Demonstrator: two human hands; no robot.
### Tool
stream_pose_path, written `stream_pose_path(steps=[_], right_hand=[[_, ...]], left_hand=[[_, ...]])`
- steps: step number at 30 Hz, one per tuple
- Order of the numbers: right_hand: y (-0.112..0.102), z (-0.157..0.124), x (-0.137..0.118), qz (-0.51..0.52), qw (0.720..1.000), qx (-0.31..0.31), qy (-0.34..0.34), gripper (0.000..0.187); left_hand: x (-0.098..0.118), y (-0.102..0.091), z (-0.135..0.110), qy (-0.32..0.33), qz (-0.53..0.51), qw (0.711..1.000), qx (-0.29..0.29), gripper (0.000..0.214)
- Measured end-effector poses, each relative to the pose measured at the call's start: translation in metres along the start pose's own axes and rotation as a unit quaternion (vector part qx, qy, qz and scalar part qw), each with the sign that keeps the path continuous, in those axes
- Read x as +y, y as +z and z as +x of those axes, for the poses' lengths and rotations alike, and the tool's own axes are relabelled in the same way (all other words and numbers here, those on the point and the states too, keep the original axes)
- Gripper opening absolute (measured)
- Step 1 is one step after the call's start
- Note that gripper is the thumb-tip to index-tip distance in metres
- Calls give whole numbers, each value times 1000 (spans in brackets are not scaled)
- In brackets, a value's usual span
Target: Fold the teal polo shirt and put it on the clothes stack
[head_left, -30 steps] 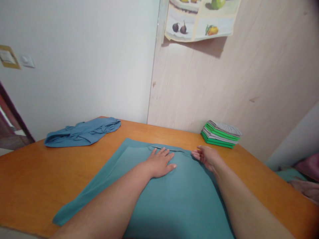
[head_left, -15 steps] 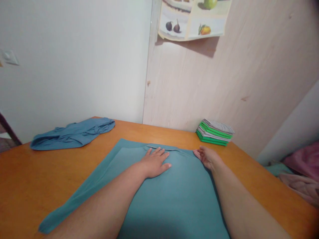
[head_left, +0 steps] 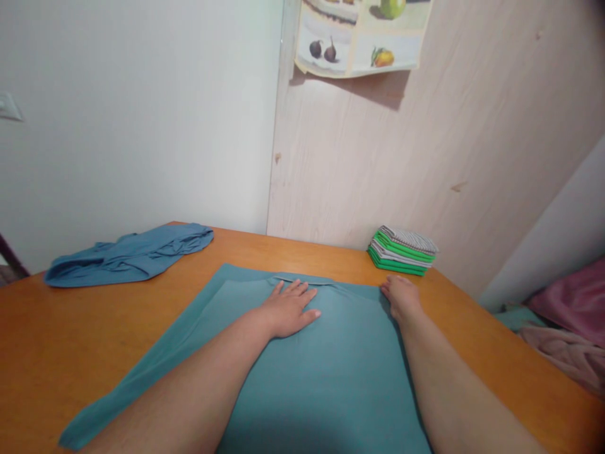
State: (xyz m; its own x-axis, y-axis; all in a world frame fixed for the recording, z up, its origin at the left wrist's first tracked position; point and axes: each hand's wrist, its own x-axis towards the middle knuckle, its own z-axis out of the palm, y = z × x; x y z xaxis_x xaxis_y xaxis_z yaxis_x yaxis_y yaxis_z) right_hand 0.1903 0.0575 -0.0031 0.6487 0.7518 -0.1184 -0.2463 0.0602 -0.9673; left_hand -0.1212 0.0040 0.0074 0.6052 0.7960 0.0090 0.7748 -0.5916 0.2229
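A teal shirt (head_left: 331,366) lies spread over the table, its neckline at the far edge. My left hand (head_left: 289,310) presses flat on it just below the neckline, fingers spread and holding nothing. At the shirt's far right corner, my right hand (head_left: 401,297) has its fingers curled closed on the cloth edge. The fingertips there are partly hidden by the hand itself. Along the left side, a strip of the shirt reaches down toward the near left of the table.
An orange-brown wooden table (head_left: 189,252) meets the wall behind. A crumpled blue garment (head_left: 137,252) lies at the back left. A stack of folded green and striped cloths (head_left: 401,251) sits at the back right. Pink fabric (head_left: 571,302) is beyond the right edge.
My right hand has shifted slightly right along the shirt's far corner, and its fingers have curled closed. My left hand stays flat on the cloth. The view has turned slightly right.
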Motion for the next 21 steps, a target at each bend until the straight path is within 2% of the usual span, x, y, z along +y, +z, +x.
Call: stream_pose_path(steps=[3, 7, 12, 14, 18, 21], right_hand=[[-3, 1, -7, 12, 1000, -8, 1, 6], [-3, -1, -6, 4, 996, -61, 59, 6], [-5, -1, -8, 16, 999, -6, 27, 8], [-5, -1, -11, 19, 999, -20, 29, 6], [-1, -5, -9, 2, 993, -87, 80, 8], [4, -10, -2, -4, 995, -68, 70, 11]], left_hand=[[0, -1, 0, 1, -3, 1000, 0, 72], [0, -1, 0, 3, -6, 1000, -1, 73], [0, 0, 1, 3, -5, 1000, 0, 72], [-1, 1, 1, 4, -4, 1000, 2, 72], [-1, 1, 1, 0, -4, 1000, 1, 73], [0, 0, 0, 0, -4, 1000, 0, 73]])
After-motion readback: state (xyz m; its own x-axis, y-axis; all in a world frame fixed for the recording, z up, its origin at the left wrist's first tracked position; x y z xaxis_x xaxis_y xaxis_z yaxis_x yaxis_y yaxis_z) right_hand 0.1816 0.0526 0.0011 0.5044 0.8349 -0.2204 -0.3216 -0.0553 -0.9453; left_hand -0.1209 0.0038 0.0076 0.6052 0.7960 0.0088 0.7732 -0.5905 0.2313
